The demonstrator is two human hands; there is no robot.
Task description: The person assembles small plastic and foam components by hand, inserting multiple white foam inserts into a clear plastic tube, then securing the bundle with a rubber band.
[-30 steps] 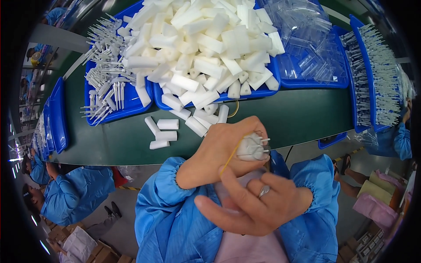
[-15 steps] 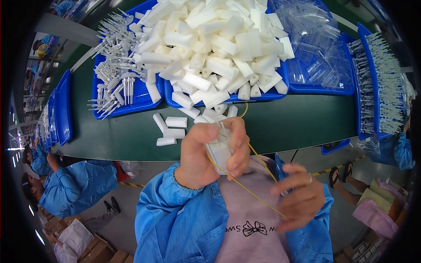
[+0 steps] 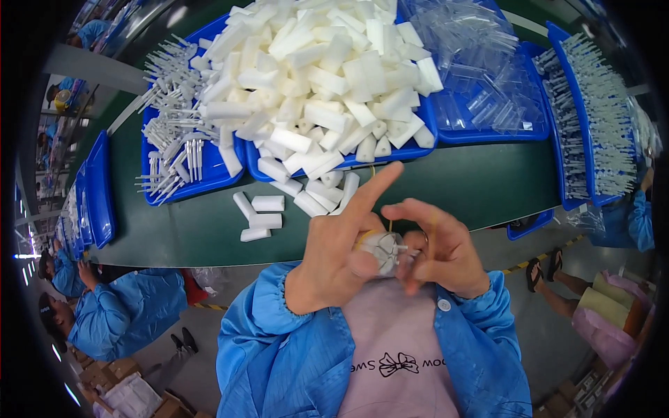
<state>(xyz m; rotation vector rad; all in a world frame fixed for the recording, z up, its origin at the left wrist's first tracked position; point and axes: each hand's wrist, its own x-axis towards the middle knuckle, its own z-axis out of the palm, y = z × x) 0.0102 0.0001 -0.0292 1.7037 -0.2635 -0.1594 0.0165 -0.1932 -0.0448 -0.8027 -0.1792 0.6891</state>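
Between my hands, above my lap, is a bundle of clear plastic cases (image 3: 383,252) with white parts showing at its end. My left hand (image 3: 333,259) holds it, thumb pressed on the near side and index finger pointing up and away. At the right, my right hand (image 3: 446,252) has bent fingers, with a yellow rubber band (image 3: 433,240) stretched over them. The same band appears to run around the bundle. The right fingertips reach the bundle's end, where white stems stick out; the exact grip there is partly hidden.
Blue trays stand on the green table (image 3: 171,233). They hold heaped white foam blocks (image 3: 306,76), thin white plastic sticks (image 3: 174,104) and clear plastic cases (image 3: 481,76). Several loose foam blocks (image 3: 265,221) lie nearby. Upright trays of white sticks (image 3: 603,118) are far right. Co-workers (image 3: 122,289) sit left.
The bundle has turned, its end now facing right. My right hand has come up and in to it from below right, with the rubber band on its fingers. My left index finger has straightened.
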